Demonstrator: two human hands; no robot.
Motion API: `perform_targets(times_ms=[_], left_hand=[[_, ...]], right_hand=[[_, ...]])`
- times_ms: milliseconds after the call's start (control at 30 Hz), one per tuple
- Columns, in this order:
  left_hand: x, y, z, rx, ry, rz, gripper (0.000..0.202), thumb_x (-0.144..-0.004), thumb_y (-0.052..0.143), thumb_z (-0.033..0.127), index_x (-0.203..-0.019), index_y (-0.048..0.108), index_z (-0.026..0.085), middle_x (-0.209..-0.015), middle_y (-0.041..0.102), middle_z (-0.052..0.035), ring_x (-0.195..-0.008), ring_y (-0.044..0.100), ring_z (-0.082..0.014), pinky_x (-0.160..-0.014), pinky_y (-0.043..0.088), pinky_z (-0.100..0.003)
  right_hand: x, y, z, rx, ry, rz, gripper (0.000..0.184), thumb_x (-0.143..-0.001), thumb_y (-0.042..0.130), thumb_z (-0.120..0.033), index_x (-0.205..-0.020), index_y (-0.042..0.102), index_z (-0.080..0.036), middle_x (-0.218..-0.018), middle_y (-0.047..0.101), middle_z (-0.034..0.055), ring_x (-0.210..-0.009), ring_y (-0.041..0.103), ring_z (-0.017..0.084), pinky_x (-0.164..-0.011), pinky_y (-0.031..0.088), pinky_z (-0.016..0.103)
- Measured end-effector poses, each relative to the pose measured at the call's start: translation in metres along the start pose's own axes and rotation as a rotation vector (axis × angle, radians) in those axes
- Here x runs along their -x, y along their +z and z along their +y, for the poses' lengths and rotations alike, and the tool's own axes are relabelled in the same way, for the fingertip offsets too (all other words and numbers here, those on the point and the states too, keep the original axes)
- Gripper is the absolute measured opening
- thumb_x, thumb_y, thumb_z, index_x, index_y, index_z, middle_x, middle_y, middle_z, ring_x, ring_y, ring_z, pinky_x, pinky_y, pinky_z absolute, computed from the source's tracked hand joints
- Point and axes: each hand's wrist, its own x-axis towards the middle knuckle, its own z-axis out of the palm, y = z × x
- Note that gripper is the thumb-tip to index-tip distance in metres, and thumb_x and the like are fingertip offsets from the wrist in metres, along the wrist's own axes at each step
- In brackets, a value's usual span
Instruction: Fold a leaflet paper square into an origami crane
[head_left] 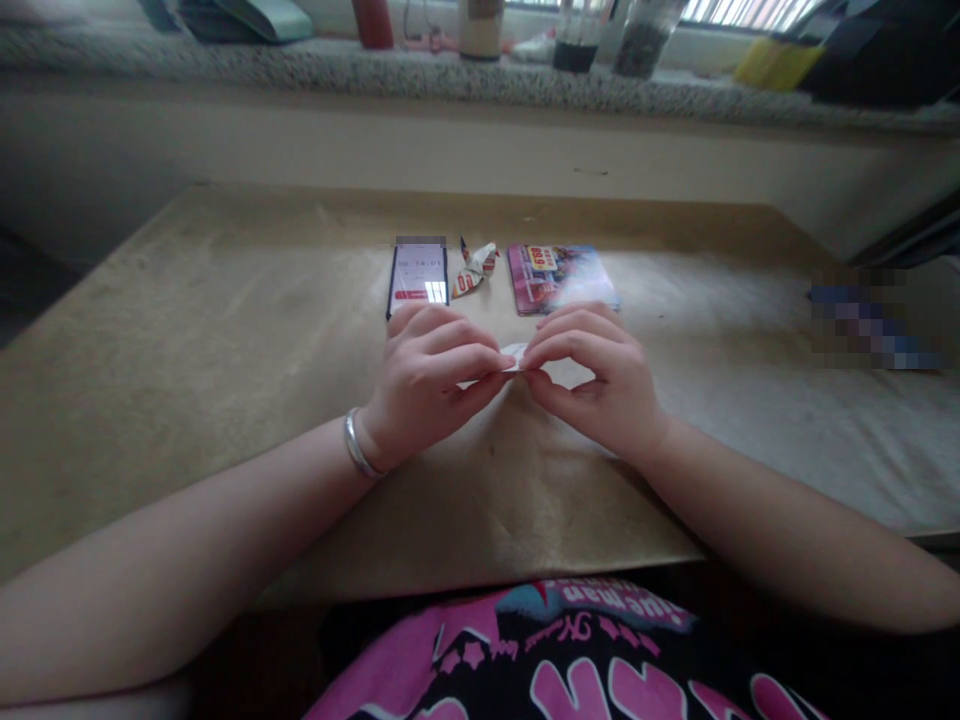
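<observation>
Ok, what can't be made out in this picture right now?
All in the head view:
Small thin white piece: mostly hidden by the left hand and right hand; full shape unclear.
Dark-edged rectangular phone: finer screen text too small; bottom partly behind the left hand.
Pink-and-purple printed flat rectangle: lower edge partly behind the right hand.
Bluish elongated item at right: masked by pixelation.
Bulky black object on the speckled stone sill: cut off by the picture's edge.

left hand | right hand | both pinch white piece | phone beyond
</observation>
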Motion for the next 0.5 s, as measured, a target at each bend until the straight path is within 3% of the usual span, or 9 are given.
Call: perform_targets(times_ms=[500], left_hand=[[0.0006,-0.0005,-0.0001,0.027,0.048,0.015,0.010,-0.083,0.070,0.028,-0.075,0.064,0.026,-0.076,0.071,0.0055,-0.077,0.056,-0.0140,-0.080,0.038,-0.034]], right_hand=[[0.0009,0.0008,0.0051,0.038,-0.013,-0.009,0.010,-0.076,0.063,-0.015,-0.075,0.062,-0.025,-0.079,0.066,0.0007,-0.085,0.061,0.019,-0.081,0.051,0.039]])
